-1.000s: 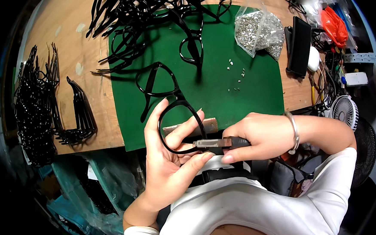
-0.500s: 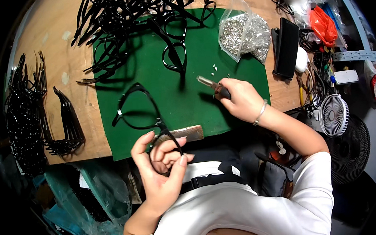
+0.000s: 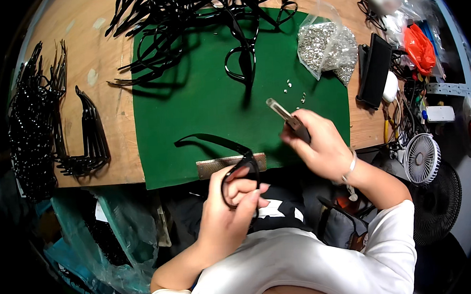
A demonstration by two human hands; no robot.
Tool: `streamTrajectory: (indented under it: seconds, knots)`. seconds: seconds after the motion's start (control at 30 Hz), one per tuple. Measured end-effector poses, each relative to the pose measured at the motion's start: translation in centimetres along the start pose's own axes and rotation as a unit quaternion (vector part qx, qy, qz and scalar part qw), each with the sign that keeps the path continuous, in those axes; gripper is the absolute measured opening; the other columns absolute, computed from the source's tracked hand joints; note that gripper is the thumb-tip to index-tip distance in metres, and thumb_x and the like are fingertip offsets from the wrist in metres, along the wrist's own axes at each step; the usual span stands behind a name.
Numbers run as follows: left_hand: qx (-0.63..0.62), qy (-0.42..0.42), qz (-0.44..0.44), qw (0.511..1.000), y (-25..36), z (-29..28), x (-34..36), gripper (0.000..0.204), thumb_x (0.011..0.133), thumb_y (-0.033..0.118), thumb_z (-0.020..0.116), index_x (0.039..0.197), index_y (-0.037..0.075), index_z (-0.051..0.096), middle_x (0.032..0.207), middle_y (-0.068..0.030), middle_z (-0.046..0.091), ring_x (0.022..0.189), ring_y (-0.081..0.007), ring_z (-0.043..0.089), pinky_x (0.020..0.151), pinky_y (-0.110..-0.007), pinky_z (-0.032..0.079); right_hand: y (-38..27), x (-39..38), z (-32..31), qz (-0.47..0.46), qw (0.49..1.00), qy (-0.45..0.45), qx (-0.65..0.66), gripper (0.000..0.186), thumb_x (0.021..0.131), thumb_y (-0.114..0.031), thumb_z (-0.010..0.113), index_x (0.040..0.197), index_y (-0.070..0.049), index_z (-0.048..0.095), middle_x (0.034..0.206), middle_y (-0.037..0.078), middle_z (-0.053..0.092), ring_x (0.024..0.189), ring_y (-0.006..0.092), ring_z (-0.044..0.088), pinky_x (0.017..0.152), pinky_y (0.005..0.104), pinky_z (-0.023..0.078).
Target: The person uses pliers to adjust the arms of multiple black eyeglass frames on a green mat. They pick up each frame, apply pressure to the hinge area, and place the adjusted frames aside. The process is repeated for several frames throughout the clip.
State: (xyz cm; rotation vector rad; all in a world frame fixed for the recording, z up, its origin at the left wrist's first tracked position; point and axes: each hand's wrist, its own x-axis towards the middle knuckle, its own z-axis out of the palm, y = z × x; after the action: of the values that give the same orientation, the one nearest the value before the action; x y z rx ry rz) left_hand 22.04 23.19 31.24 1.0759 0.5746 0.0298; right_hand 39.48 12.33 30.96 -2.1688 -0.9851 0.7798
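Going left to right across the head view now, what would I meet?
White-speckled black bundle, stack of thin black frames, glossy black eyeglass frame in the left hand, metal-tipped dark-handled tool in the right hand, black rectangular slab, red plastic bag.

A light wooden worktable (image 3: 78, 51), marked w/ a few pale patches, is set across the upper half of the view & partly covered by a green mat (image 3: 190, 106). Below its L side, teal plastic sheeting (image 3: 116, 229) is seen, w/ a brighter teal bag (image 3: 81, 272) lower down. At R, a tangle of cables (image 3: 400, 104) is crowded near a red plastic bag (image 3: 420, 49); a perforated metal strip (image 3: 453, 89) is fixed near a bluish-grey upright (image 3: 453, 36). A small white fan (image 3: 422, 159) is placed just above a larger black fan (image 3: 438, 204), w/ a grey surface (image 3: 467, 208) (floor or wall, can't be told) beyond. The tabletop is brightly lit; the outer edges are lost in dark.
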Motion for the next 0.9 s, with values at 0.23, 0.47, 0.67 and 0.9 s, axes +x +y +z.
streamTrajectory:
  seconds: [0.23,0.47,0.67,0.9]
  knots:
    - [0.028,0.016,0.073,0.997,-0.5,1.8,0.6,0.046,0.081,-0.008,0.044,0.122,0.001,0.025,0.103,-0.0173,0.051,0.082,-0.0179,0.059,0.072,-0.025,0.047,-3.0,-0.7,2.3,0.033,0.935,-0.013,0.352,0.018,0.083,-0.015,0.054,0.083,0.001,0.047,0.066,0.004,0.051,0.055,0.0091,0.051,0.051,0.0249,0.043]
    - [-0.059,-0.035,-0.024,0.997,1.4,0.8,0.5,0.047,0.079,-0.01,0.046,0.121,0.0,0.027,0.102,-0.0181,0.051,0.077,-0.0171,0.059,0.068,-0.026,0.049,-3.9,-0.1,1.3,0.153,0.84,-0.125,0.505,0.018,0.084,-0.018,0.055,0.084,-0.002,0.045,0.071,0.002,0.049,0.06,0.0063,0.047,0.055,0.0204,0.041]
    - [-0.111,-0.085,-0.075,0.987,2.9,-0.7,-0.1,0.048,0.079,-0.008,0.047,0.122,0.002,0.026,0.099,-0.0147,0.053,0.075,-0.0144,0.059,0.067,-0.024,0.049,-3.3,-0.4,0.0,0.104,0.874,-0.171,0.443,0.018,0.083,-0.018,0.055,0.087,-0.002,0.049,0.074,0.0,0.05,0.063,0.0075,0.048,0.059,0.0213,0.04]
    - [-0.107,-0.113,-0.118,0.981,3.6,-1.6,-0.4,0.038,0.079,-0.007,0.048,0.115,-0.003,0.037,0.096,-0.0127,0.056,0.075,-0.0138,0.059,0.065,-0.022,0.046,-3.0,-0.9,-2.5,0.029,0.915,-0.383,0.121,0.035,0.085,-0.03,0.048,0.095,0.004,0.048,0.072,0.018,0.055,0.066,0.0302,0.056,0.061,0.0355,0.044]
